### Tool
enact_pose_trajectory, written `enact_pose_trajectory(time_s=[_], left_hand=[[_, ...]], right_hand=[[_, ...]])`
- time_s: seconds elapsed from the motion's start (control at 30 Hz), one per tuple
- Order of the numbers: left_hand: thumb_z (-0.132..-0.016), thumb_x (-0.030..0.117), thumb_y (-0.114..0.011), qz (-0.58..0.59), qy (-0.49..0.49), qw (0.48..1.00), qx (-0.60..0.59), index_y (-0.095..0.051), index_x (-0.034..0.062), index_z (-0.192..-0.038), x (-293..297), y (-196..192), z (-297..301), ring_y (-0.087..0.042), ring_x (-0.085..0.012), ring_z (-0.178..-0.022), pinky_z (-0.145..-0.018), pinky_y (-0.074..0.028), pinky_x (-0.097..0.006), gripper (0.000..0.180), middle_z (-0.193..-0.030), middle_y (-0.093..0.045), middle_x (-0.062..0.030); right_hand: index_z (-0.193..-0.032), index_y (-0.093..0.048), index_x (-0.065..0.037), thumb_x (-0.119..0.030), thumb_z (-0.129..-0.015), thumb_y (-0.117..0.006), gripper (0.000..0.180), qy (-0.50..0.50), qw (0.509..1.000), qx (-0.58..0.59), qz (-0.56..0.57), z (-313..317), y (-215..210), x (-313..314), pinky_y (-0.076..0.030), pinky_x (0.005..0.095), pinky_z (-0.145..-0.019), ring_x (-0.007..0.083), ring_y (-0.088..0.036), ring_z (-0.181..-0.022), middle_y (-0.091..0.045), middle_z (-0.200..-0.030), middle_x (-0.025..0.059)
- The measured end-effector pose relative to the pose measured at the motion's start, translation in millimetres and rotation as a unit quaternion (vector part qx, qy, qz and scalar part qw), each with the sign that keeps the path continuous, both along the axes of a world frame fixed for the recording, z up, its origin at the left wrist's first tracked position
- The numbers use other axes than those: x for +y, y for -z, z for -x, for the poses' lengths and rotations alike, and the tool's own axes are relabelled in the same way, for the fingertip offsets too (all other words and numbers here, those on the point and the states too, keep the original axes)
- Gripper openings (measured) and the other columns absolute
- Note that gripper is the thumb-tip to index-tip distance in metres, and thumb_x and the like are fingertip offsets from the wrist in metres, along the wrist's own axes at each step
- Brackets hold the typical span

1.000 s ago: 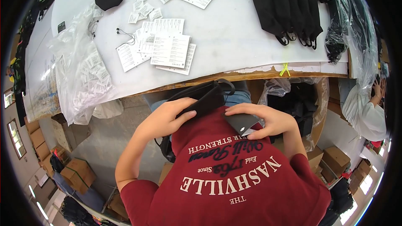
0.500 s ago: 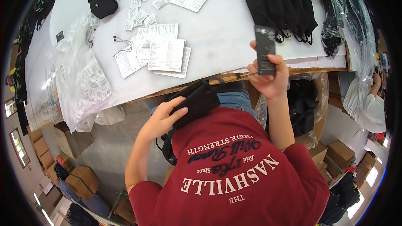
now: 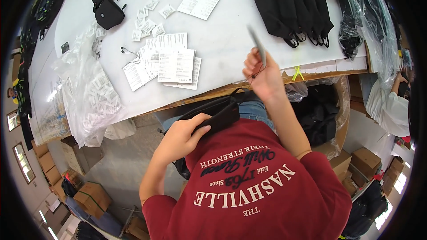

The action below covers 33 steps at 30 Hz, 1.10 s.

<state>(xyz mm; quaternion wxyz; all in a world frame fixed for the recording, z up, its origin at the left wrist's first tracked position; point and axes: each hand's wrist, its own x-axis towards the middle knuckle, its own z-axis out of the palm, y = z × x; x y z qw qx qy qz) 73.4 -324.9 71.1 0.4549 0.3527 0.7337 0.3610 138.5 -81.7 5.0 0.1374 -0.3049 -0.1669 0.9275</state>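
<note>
My left hand (image 3: 181, 137) is closed round a small black fabric bag (image 3: 222, 110), pressing it against my body below the table edge. A black strap loop stands out at the bag's top. Just right of it my right hand (image 3: 266, 76) is raised with its fingers closed on a dark hang tag (image 3: 257, 43). The tag is turned edge-on and blurred. A thin dark cord hangs by my fingers. On the table lie overlapping white printed leaflets (image 3: 176, 66) and several small white sachets (image 3: 147, 26).
Black bags with loops (image 3: 293, 11) lie in a row at the right of the white table (image 3: 231, 40). A plastic bag of sachets (image 3: 95, 89) drapes over the left edge. One black pouch (image 3: 109, 14) lies at the back left. An open carton (image 3: 342, 115) stands below the table.
My right hand has moved slightly left and turned, so the tag now shows its edge instead of its face. A yellow tie at the table edge is uncovered. My left hand still grips the bag.
</note>
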Motion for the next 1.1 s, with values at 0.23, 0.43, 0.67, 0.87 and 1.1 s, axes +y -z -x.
enact_pose_trajectory(time_s=[0.23, 0.43, 0.67, 0.87, 1.1], left_hand=[[-0.090, 0.013, -0.056, -0.022, 0.032, 0.998, 0.051, -0.056, 0.0061, -0.107, 7.0, -6.4, -5.4, -0.061, -0.0353, -0.075, -0.064, -0.047, -0.039, 0.018, -0.081, -0.063, -0.0172], [-0.088, 0.016, -0.060, 0.005, -0.010, 0.999, 0.041, -0.057, 0.0070, -0.105, 5.7, -11.4, -0.8, -0.062, -0.0341, -0.075, -0.065, -0.047, -0.038, 0.019, -0.081, -0.063, -0.0162], [-0.082, 0.017, -0.067, 0.062, -0.042, 0.984, 0.162, -0.061, 0.0046, -0.099, -9.4, -11.0, 4.2, -0.062, -0.0307, -0.079, -0.069, -0.047, -0.036, 0.022, -0.081, -0.065, -0.0124], [-0.072, 0.014, -0.072, -0.058, -0.028, 0.944, 0.325, -0.064, 0.0054, -0.086, -6.8, -1.9, 15.2, -0.053, -0.0281, -0.108, -0.092, -0.040, -0.040, 0.018, -0.118, -0.059, -0.0091], [-0.072, 0.015, -0.073, -0.172, 0.083, 0.893, 0.407, -0.063, 0.0082, -0.087, 13.5, 7.1, 14.4, -0.057, -0.0232, -0.102, -0.090, -0.041, -0.040, 0.019, -0.099, -0.064, -0.0062]], right_hand=[[-0.078, -0.055, -0.008, -0.032, -0.097, -0.048, 0.032, -0.103, 0.994, 0.008, -0.043, -5.3, 18.0, -19.4, -0.029, 0.0211, -0.046, 0.0070, -0.036, -0.049, -0.039, -0.057, -0.0041], [-0.073, -0.058, -0.011, -0.026, -0.094, -0.059, 0.026, 0.081, 0.897, -0.171, -0.399, 8.3, 11.7, 0.6, -0.019, 0.0179, -0.042, -0.0009, -0.024, -0.042, -0.033, -0.048, -0.0118], [-0.080, -0.067, -0.002, -0.021, -0.089, -0.067, 0.021, 0.027, 0.867, -0.088, -0.490, 7.5, 2.5, 10.1, -0.013, 0.0225, -0.044, -0.0017, -0.022, -0.047, -0.035, -0.050, -0.0122], [-0.078, -0.073, -0.002, -0.015, -0.080, -0.073, 0.013, -0.226, 0.753, -0.052, -0.616, 3.6, -58.6, -3.0, -0.024, 0.0217, -0.045, 0.0018, -0.032, -0.046, -0.047, -0.050, -0.0055], [-0.080, -0.075, -0.012, -0.037, -0.082, -0.067, 0.025, -0.467, 0.408, 0.043, -0.783, -2.0, -59.3, -20.1, -0.044, 0.0338, -0.050, 0.0277, -0.056, -0.048, -0.059, -0.055, 0.0106]])
